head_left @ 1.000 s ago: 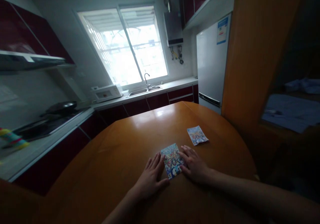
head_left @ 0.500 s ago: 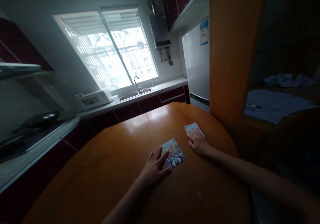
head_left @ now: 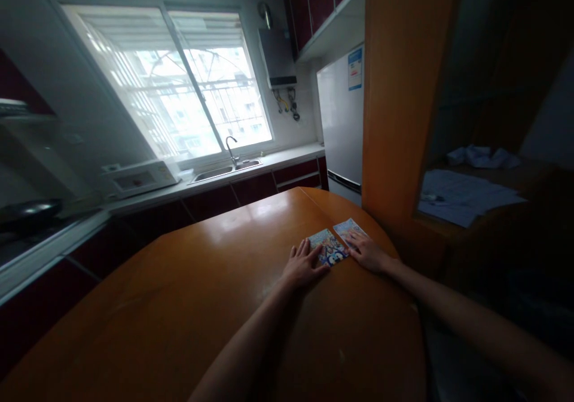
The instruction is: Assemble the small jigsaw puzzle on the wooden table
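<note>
Two small colourful picture cards lie side by side on a round orange wooden table (head_left: pixel 201 306). My left hand (head_left: pixel 303 266) lies flat with fingers spread, touching the left edge of the bigger card (head_left: pixel 329 248). My right hand (head_left: pixel 369 253) rests flat on the lower part of the smaller card (head_left: pixel 348 228), fingers stretched out. Both cards sit near the table's far right edge.
A tall orange wooden panel (head_left: pixel 399 91) stands just right of the cards. Behind the table runs a kitchen counter with a sink (head_left: pixel 224 170), a white microwave (head_left: pixel 134 179) and a fridge (head_left: pixel 343 121). Papers (head_left: pixel 461 195) lie on a surface at right.
My left hand has slid the bigger card right, next to the smaller one. My right hand left the bigger card and settled on the smaller one.
</note>
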